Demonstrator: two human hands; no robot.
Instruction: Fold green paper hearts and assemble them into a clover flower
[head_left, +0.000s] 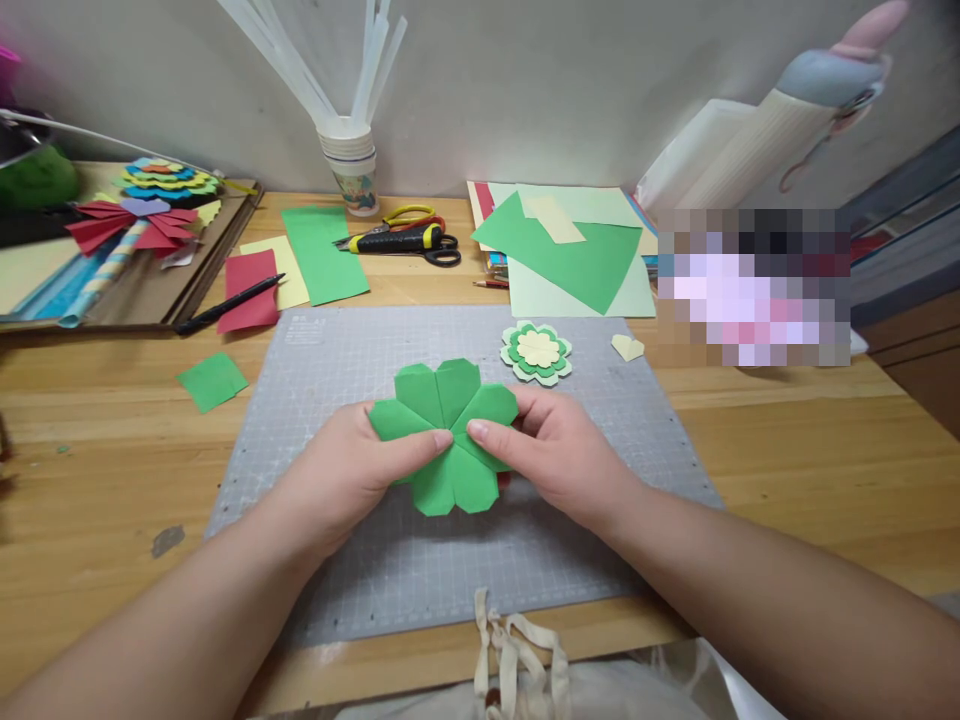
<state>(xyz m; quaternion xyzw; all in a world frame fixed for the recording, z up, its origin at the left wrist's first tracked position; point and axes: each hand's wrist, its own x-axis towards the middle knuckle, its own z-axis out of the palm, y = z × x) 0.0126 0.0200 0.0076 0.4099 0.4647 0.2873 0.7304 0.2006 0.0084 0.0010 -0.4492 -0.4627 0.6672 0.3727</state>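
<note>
A green paper flower [454, 485] with creased, rounded petals is held up over a grey cutting mat [322, 570]. My left hand [375, 450] grips its left side, thumb lying on the front near the centre. On the opposite side my right hand [551, 445] pinches the flower the same way, its thumb close to the middle. The other fingers of both hands are mostly hidden behind the paper. Just beyond my right hand lies a layered paper flower [538, 350] in pale green, green and cream. A small cream paper heart [628, 347] rests near the mat's right edge.
Scissors [442, 250], a black and yellow cutter [394, 240] and paper cups [349, 165] with straws stand or lie behind the mat. Coloured paper sheets [577, 250] are stacked at back right. Left are a green square [212, 381], a black pen [232, 303] and finished paper crafts [135, 240].
</note>
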